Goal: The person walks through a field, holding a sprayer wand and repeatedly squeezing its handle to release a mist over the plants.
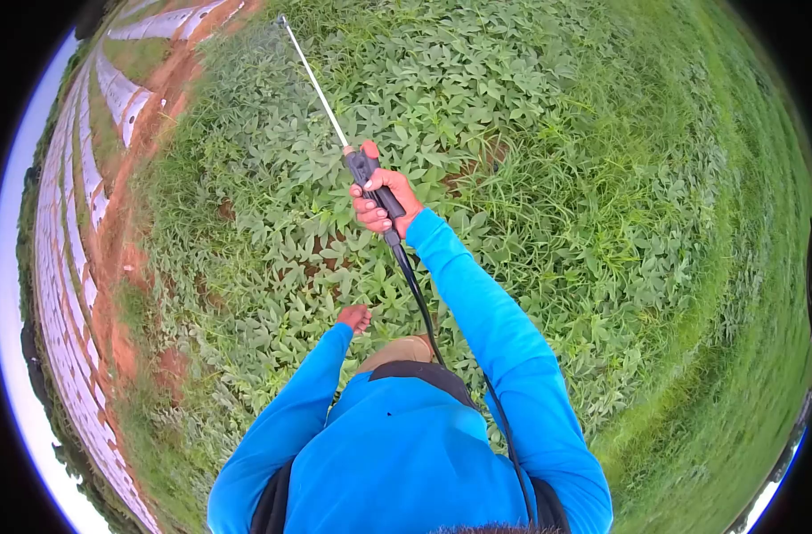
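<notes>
My right hand (pixel 395 198) is wrapped round the black handle of a spray wand (pixel 315 84), held out in front of my body over the leaves. Its thin pale lance points up and to the left, and a faint mist shows around the nozzle (pixel 283 20). An orange-red part (pixel 369 149) sticks up from the handle. From the handle's lower end a black hose (pixel 414 287) runs back along my right side. My left hand (pixel 355 319) hangs low by my waist, fingers curled in, with nothing visible in it.
Low leafy plants (pixel 308 294) mixed with tall grass (pixel 593 231) cover the ground around me. To the left runs a strip of bare reddish soil (pixel 121 276), with rows of pale plastic sheeting (pixel 68 294) beyond. Dark straps (pixel 271 507) cross my shoulders.
</notes>
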A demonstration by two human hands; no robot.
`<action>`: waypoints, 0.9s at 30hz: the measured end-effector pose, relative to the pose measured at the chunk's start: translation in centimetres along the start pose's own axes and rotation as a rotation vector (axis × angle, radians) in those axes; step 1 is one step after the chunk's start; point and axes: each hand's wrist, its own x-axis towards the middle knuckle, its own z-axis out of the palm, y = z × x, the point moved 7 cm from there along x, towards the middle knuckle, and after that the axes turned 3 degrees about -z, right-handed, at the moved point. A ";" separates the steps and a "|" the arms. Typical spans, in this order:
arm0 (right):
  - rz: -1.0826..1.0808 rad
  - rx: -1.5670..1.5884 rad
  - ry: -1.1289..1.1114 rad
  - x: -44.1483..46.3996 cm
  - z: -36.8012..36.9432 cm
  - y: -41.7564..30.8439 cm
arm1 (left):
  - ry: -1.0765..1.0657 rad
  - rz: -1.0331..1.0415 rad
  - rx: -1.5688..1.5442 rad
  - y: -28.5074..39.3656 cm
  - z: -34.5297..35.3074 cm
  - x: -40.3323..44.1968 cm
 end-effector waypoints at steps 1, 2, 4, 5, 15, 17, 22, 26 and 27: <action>0.013 0.039 0.010 -0.8 -0.4 0.0 | -0.001 0.023 0.015 0.8 0.3 0.0; 0.010 0.031 0.023 -1.8 -0.8 0.1 | -0.005 0.045 0.031 1.7 0.7 0.1; -0.011 -0.034 0.108 -4.7 -1.5 0.3 | -0.024 0.028 0.037 2.6 1.6 0.5; -0.024 -0.097 0.184 -6.4 -1.9 0.7 | -0.031 0.011 0.038 3.0 2.1 0.6; -0.243 -0.228 0.820 -29.2 2.2 7.6 | -0.134 0.068 0.172 5.9 8.8 1.9; -0.298 -0.239 0.928 -33.6 3.7 9.4 | -0.192 0.089 0.154 6.2 10.0 2.0; -0.477 -0.135 1.151 -43.2 6.0 14.0 | -0.205 0.110 0.325 6.9 11.0 2.9; -0.674 0.077 1.251 -49.6 6.3 17.1 | -0.232 0.059 0.312 6.9 11.2 4.3; -0.721 0.124 1.253 -50.8 6.4 17.7 | -0.242 0.038 0.276 7.2 11.5 4.1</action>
